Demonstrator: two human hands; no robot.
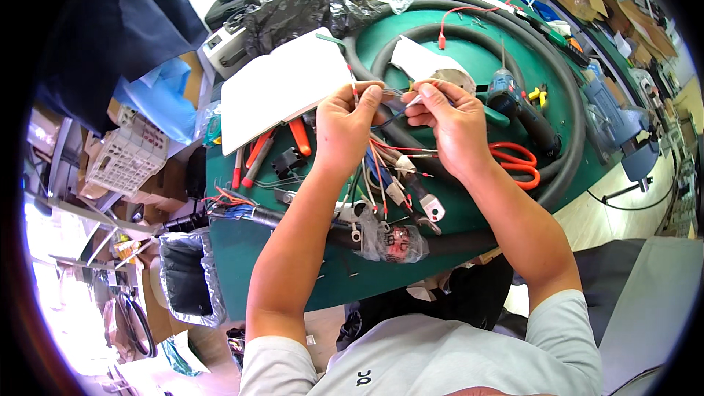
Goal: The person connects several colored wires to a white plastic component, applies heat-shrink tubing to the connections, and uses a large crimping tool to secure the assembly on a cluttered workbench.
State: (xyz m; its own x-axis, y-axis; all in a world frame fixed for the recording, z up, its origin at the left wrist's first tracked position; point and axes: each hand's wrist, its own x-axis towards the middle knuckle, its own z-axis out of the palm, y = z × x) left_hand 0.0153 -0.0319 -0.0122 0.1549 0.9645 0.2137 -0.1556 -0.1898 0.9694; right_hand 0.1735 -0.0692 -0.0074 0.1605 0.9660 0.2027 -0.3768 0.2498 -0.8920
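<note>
My left hand point(345, 121) is closed, its thumb and forefinger pinching thin wires; one with a red tip point(355, 92) stands up beside the forefinger. My right hand point(456, 123) is closed close beside it, pinching the end of a thin wire point(394, 92) that spans the gap between the hands. What else lies inside the fingertips is too small to tell. Below the hands, a bundle of loose wires point(381, 169) fans out from a thick black cable, with a metal lug point(433, 210) among them. Clear plastic wrap point(378, 238) covers part of that cable.
A thick black cable point(576, 139) coils around the green tabletop point(293, 279). An open white notebook point(279, 88) lies at left, near orange-handled tools point(299, 136). At right are red-handled scissors point(518, 167) and a blue cordless drill point(504, 92). A black plastic bag point(293, 11) sits behind.
</note>
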